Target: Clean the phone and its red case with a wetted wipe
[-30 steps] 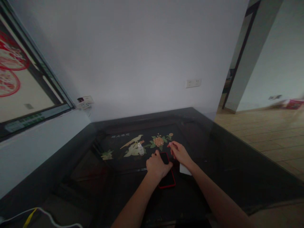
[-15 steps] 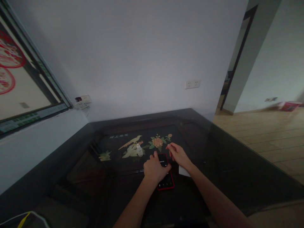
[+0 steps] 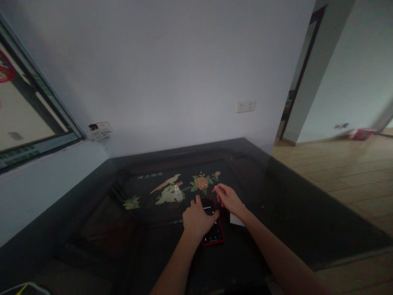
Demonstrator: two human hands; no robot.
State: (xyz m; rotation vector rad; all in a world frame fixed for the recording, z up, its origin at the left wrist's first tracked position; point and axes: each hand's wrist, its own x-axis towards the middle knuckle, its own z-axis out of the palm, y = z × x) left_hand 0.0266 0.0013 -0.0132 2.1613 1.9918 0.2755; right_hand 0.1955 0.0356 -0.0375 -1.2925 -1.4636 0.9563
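A phone [image 3: 213,236] with a lit dark screen and a red edge lies flat on the black table [image 3: 245,258]. Across it rests my left hand [image 3: 196,219], fingers along its left side and thumb at its right edge. My right hand [image 3: 229,199] hovers just beyond the phone's upper right corner, its fingertips closed in a pinch. Whatever those fingertips hold, if anything, is too small to tell. Partly under my right wrist is a flat white piece [image 3: 236,220], perhaps paper. Left of the phone a small clear bottle with a white top [image 3: 178,195] stands upright.
A bird and flower picture [image 3: 201,182] decorates the tabletop. Behind the table is a white wall with a double socket [image 3: 246,107]; another socket cluster [image 3: 100,130] sits by the window at left. A cord with yellow [image 3: 23,289] shows at the lower left edge.
The whole view has shifted slightly, so things appear a little further left. Both hands keep nearly the same places about the phone.
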